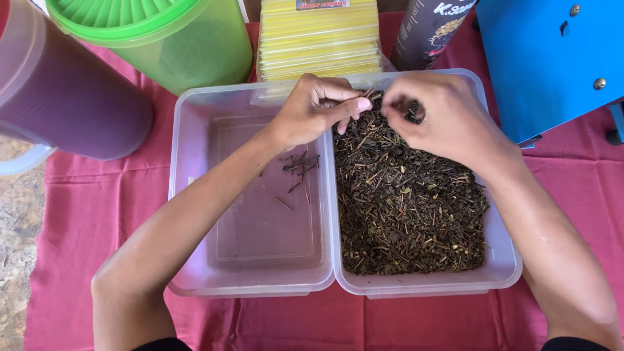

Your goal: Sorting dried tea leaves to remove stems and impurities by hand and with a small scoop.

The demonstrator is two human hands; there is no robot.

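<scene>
Right tub (504,273): dried leaves (409,208); left tub (188,195): few twigs (299,166).

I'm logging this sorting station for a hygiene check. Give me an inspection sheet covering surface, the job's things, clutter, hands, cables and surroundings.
Surface: red cloth covering the table, wrinkled.
Job's things: clear plastic tub of dried dark leaves and stems; beside it, touching, clear plastic tub holding a few loose stems.
Clutter: green lidded plastic jar, purple translucent jug, stack of yellow packets, dark cylindrical bottle.
Hands: left hand pinching stems at the tubs' shared edge; right hand picking in the leaves.
Cables: nothing seen.
Surroundings: blue metal machine at right; stony ground at left.
</scene>
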